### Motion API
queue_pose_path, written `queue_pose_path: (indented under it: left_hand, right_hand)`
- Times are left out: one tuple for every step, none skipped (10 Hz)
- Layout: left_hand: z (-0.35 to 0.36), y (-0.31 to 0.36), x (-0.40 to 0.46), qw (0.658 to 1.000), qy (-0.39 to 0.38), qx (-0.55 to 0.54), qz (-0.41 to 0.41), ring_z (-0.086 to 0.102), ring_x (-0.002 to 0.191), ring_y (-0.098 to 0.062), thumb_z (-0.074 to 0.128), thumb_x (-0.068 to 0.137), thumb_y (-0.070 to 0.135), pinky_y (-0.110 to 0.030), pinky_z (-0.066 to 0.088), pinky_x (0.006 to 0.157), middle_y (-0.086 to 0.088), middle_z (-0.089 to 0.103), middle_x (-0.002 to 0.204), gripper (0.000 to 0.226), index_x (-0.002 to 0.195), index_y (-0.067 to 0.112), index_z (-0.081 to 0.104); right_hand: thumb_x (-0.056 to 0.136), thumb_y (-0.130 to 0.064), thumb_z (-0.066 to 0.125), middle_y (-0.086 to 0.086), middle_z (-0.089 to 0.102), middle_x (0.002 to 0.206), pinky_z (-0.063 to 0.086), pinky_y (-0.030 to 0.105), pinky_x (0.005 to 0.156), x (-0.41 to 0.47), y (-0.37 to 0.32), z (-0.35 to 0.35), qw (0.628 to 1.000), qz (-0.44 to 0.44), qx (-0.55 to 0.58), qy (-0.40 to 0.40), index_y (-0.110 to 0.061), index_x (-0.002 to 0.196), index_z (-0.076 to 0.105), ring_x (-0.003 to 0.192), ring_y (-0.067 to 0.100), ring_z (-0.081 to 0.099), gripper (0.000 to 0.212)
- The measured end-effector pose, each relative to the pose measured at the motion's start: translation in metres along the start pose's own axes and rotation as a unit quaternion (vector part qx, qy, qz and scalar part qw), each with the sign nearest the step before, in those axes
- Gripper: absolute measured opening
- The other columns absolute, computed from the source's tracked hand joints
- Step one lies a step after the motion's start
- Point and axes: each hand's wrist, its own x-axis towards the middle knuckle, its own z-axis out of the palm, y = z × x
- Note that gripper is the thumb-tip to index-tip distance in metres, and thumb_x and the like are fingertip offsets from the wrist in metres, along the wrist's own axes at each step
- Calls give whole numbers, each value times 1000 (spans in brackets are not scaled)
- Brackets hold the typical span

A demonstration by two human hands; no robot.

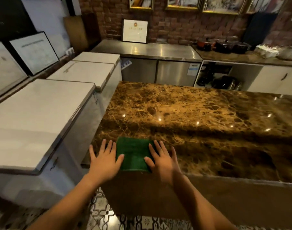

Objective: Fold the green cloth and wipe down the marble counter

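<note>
The green cloth (133, 153) lies folded into a small rectangle at the near left corner of the brown marble counter (200, 117). My left hand (103, 160) rests flat on the counter at the cloth's left side, fingers spread, thumb touching the cloth's edge. My right hand (161, 160) lies flat over the cloth's right edge, fingers spread, partly on the cloth and partly on the marble. Neither hand grips the cloth.
Three white chest freezers (42, 113) line the left side, with a narrow gap to the counter. A steel worktop (146, 50) stands behind, with pots and bowls (224, 45) at the back right. Patterned floor tiles (100, 211) show below.
</note>
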Motion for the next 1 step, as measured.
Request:
queue_pose_path:
  left_hand:
    - [-28,26,-8,999,42,1,29,-14,148,-21,15,94,62,-59,-27,105,-3,3,164,73,154,24,-2]
  right_hand:
    - [93,-70,12,-1,-5,164,-22,53,108,0,-9,-19,1000,9,6,13,-27,156,1,146,13,-17,77]
